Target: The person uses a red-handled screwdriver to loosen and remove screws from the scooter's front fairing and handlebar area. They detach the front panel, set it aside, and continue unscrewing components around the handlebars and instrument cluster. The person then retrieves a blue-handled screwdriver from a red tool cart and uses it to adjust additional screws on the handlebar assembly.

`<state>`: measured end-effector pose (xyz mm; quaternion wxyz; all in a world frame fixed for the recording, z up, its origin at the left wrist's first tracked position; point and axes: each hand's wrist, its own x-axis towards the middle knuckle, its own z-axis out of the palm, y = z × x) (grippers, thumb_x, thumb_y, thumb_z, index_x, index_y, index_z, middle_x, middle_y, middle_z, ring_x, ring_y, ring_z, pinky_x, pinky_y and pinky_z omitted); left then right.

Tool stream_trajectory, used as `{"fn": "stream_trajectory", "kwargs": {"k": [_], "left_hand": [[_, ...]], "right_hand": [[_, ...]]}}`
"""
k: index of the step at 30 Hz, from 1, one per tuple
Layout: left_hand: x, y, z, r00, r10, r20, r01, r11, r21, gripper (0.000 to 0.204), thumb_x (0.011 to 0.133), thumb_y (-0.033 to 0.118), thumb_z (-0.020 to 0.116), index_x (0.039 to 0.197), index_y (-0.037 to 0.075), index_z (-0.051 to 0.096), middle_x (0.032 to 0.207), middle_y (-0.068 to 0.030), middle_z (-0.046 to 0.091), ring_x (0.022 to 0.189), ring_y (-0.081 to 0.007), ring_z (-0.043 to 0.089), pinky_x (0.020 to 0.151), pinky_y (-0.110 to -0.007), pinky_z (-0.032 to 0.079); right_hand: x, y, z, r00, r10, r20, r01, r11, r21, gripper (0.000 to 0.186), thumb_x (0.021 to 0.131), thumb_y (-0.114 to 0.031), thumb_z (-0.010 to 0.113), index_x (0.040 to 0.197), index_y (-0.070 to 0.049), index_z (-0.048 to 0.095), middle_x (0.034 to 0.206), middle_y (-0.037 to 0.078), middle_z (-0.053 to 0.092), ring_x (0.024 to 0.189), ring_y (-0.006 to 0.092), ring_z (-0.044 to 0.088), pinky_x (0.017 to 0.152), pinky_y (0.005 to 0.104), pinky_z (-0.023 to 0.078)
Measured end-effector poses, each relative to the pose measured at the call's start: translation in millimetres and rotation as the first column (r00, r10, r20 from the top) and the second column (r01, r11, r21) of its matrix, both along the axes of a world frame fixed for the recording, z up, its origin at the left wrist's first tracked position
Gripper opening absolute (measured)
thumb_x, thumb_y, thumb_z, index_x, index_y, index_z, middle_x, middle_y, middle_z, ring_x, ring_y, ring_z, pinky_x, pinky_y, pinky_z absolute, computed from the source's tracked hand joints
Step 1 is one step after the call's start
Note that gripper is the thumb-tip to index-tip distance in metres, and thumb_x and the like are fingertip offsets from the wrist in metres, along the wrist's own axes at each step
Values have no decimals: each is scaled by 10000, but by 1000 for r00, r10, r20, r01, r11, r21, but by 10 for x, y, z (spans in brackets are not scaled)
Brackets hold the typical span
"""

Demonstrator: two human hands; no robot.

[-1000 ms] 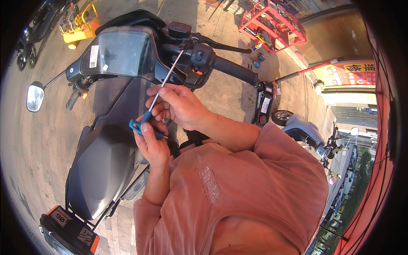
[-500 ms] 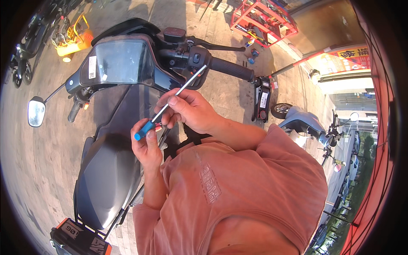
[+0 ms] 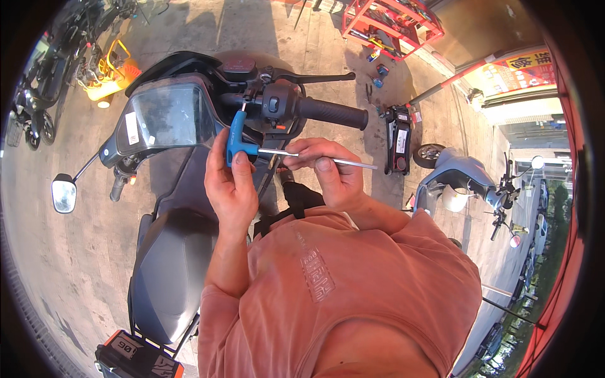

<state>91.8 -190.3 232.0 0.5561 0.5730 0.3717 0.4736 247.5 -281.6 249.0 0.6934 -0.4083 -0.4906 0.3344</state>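
Observation:
A T-handle hex key (image 3: pixel 237 133) with a blue handle and a long silver shaft is held in front of my chest. My left hand (image 3: pixel 232 192) is closed on the blue handle, with the thumb pressed against it. My right hand (image 3: pixel 339 179) pinches the shaft, whose tip sticks out to the right past the fingers. A short metal end juts from the top of the handle, towards the handlebar controls. Just beyond my hands are the scooter's black right grip (image 3: pixel 333 113), switch housing (image 3: pixel 277 104) and brake lever (image 3: pixel 321 78).
The scooter's black seat (image 3: pixel 173 268) is at my left, its windshield (image 3: pixel 167 116) ahead of it. A yellow compressor (image 3: pixel 101 90) stands far left. A red tool cart (image 3: pixel 372 28), a floor jack (image 3: pixel 397 142) and a blue-grey scooter (image 3: pixel 463 170) are to the right.
The hex key has swung from slanting up and right to lying nearly level. My right hand has shifted right along the shaft. The left hand has moved up and right, still on the handle.

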Motion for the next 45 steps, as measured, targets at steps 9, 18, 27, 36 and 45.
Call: {"fn": "stream_trajectory", "kwargs": {"k": [9,18,27,36,45], "left_hand": [[101,-19,-7,1000,16,-3,-17,998,-59,442,1003,102,561,1413,-31,464,895,-23,601,698,-58,540,605,-200,450],[102,6,-37,999,20,-39,-20,1000,-4,445,989,100,589,1401,-34,485,973,-52,606,755,-82,573,616,-209,470],[-86,278,8,928,21,-372,126,922,367,457,922,109,675,1355,12,563,1016,-121,622,821,-205,607,715,-323,502],[-44,270,71,889,17,-457,199,886,419,488,942,123,632,1394,-10,505,994,-154,588,813,-286,593,712,-364,493],[66,239,285,576,294,-762,388,723,572,743,822,313,754,1356,-95,438,1084,-208,559,918,-379,578,815,-463,466]], "right_hand": [[83,21,-167,993,-9,-118,6,1000,-24,284,1057,-182,457,1149,39,611,1213,207,605,1037,262,685,899,364,576],[115,22,-264,979,18,-201,-22,1000,-20,296,1059,-206,465,1147,33,615,1221,205,606,1035,261,682,882,367,573],[155,-183,-553,844,209,-493,-325,932,-161,357,1055,-231,485,1316,4,551,1228,180,635,985,237,669,831,363,560],[109,-162,-526,800,97,-592,-207,971,-121,434,1065,-315,433,1341,8,522,1281,208,598,1110,270,619,867,387,517],[106,16,-473,916,83,-392,-74,997,38,392,1068,-213,379,1300,68,525,1243,205,627,1154,275,608,993,423,469]]}}
